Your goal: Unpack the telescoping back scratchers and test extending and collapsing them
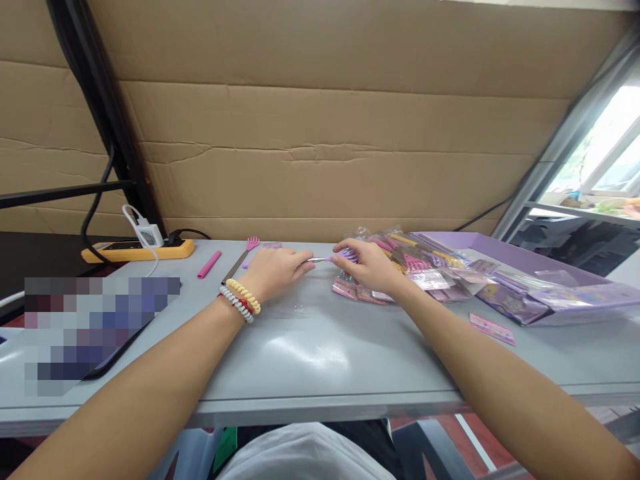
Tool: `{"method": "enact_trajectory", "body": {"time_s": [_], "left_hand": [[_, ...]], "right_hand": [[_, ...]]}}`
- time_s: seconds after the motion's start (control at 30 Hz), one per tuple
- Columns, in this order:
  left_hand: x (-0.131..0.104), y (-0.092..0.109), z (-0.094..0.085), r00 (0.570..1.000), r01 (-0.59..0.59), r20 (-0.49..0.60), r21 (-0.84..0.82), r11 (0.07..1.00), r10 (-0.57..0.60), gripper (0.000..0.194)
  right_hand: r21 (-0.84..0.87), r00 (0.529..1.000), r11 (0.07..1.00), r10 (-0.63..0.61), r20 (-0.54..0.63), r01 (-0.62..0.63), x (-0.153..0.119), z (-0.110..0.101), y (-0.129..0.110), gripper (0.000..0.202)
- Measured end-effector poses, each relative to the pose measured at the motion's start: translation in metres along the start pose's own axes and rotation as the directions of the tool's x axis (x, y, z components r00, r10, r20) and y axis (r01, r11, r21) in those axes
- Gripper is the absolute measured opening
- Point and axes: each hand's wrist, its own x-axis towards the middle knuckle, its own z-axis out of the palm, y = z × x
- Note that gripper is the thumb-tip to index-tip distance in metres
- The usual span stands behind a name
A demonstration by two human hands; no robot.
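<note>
We are pinching the claw-headed stick (320, 259) along a nine-to-three-o'clock line, left hand (277, 272) at nine, right hand (373, 268) at three, nearer its purple claw (349, 254).

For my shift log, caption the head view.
Left hand and right hand hold a purple-ended rod beside plastic packets.

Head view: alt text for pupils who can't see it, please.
A left hand and right hand hold a purple-headed tool over a grey table. Bagged items and a purple box lie at right; a yellow power strip sits at left.
</note>
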Motion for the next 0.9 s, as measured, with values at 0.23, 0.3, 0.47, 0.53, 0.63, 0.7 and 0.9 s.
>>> {"method": "enact_trajectory", "body": {"time_s": [0.23,0.3,0.47,0.53,0.63,0.7,0.9], "left_hand": [[0.007,-0.046,-0.016,0.971,0.137,-0.207,0.072,0.988,-0.12,0.032],[0.001,-0.074,-0.022,0.91,0.28,-0.343,0.091,0.956,-0.234,0.033],[-0.016,-0.124,-0.021,0.832,0.42,-0.427,0.07,0.905,-0.353,0.034],[-0.016,-0.128,-0.017,0.827,0.428,-0.437,0.078,0.9,-0.355,0.037],[-0.012,-0.125,-0.015,0.83,0.416,-0.436,0.066,0.907,-0.348,0.035],[-0.01,-0.122,-0.014,0.83,0.411,-0.432,0.042,0.911,-0.354,0.033],[-0.016,-0.132,-0.004,0.811,0.466,-0.413,0.029,0.884,-0.413,0.033]], "right_hand": [[0.385,0.956,0.921,0.158,-0.249,-0.052,0.016,-0.032,0.018,0.021],[0.479,0.836,0.878,0.279,-0.473,-0.022,0.018,-0.062,0.032,0.013],[0.563,0.325,0.826,0.525,-0.787,0.029,0.008,-0.134,0.075,0.022],[0.535,0.158,0.845,0.528,-0.835,0.008,0.001,-0.148,0.091,0.025],[0.472,-0.011,0.881,0.472,-0.882,-0.019,-0.006,-0.156,0.107,0.028],[0.448,-0.042,0.892,0.447,-0.894,-0.052,-0.006,-0.157,0.113,0.028],[0.371,0.16,0.92,0.388,-0.908,-0.127,-0.001,-0.149,0.116,0.021]]}}
